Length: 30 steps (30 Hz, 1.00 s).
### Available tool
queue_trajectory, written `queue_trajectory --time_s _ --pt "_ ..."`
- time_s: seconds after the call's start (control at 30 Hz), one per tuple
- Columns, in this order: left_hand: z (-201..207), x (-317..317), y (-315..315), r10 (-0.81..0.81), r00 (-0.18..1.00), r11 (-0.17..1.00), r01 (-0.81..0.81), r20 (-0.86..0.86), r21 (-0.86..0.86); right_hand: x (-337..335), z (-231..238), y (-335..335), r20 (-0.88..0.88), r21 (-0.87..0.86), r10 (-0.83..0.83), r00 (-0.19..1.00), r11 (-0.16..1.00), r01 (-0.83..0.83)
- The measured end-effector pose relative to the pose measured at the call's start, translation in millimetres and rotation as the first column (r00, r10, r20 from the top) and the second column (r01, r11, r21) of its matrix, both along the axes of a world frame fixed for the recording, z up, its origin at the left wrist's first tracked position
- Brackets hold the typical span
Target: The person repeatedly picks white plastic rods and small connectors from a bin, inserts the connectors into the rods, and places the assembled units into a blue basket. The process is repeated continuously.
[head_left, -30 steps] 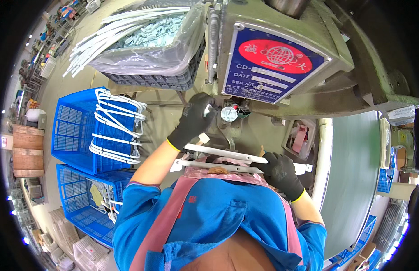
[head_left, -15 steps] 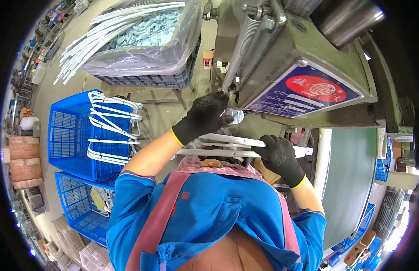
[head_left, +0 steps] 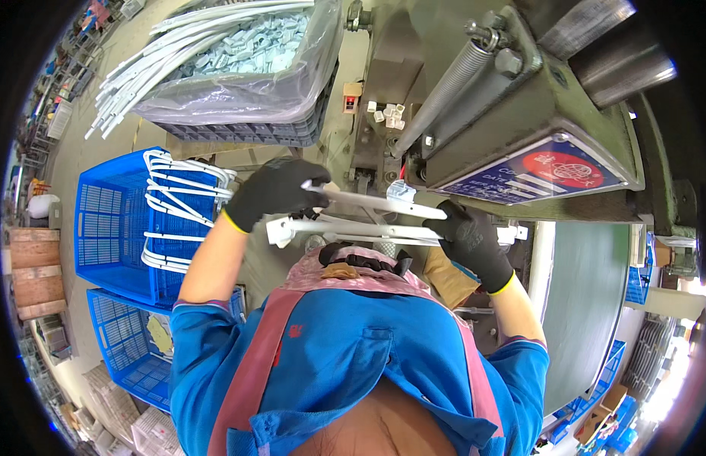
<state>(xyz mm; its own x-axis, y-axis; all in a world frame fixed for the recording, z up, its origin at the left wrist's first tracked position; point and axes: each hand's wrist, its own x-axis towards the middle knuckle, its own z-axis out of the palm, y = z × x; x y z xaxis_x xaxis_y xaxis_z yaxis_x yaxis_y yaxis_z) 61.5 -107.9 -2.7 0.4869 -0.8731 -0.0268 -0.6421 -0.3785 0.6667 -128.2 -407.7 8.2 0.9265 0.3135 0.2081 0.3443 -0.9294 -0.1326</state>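
Observation:
Both of my hands wear black gloves with yellow cuffs. My left hand (head_left: 278, 193) is closed around the left end of a white bar (head_left: 387, 203), which slopes slightly down to the right. My right hand (head_left: 468, 242) grips that bar's other end together with more white bars (head_left: 353, 227) just below it. These lower bars have small holes along them and a blocky white end at the left, under my left hand. Their right ends stick out past my right hand. The bars are held in front of my pink apron (head_left: 307, 270), left of a green press machine (head_left: 520, 152).
A blue crate (head_left: 113, 235) at left has several bent white frames (head_left: 178, 197) hung over its side; another blue crate (head_left: 132, 357) stands nearer. Far left, a plastic-lined bin (head_left: 239, 106) holds small pale pieces and long white tubes (head_left: 151, 64). Small white caps (head_left: 387, 114) lie by the press.
My left hand has moved left, away from the press, and now holds the upper bar's left end. My right hand stays on the bars, which have shifted slightly.

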Motion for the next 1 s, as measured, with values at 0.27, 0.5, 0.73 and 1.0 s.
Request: queue_trajectory --time_s 0.27,0.5,0.73,1.0 --pt "-4.5 16.1 10.2 0.228 0.906 0.968 -0.252 -0.356 -0.021 9.5 -16.0 1.2 -0.099 0.049 -0.082 0.992 0.995 0.087" --pt "1.7 19.3 6.1 0.233 0.945 0.961 -0.26 -0.231 -0.094 12.9 -14.4 2.6 0.027 0.088 -0.088 0.996 0.992 0.085" --pt "-32.6 25.6 8.0 0.17 0.982 0.984 -0.174 -0.08 -0.04 17.4 -46.1 1.7 0.0 0.013 -0.078 0.997 0.997 0.078" --pt "-56.4 37.2 21.5 0.043 0.867 0.987 -0.115 -0.496 -0.116 -22.6 -37.9 20.1 0.1 -0.017 -0.083 0.992 0.996 0.085"
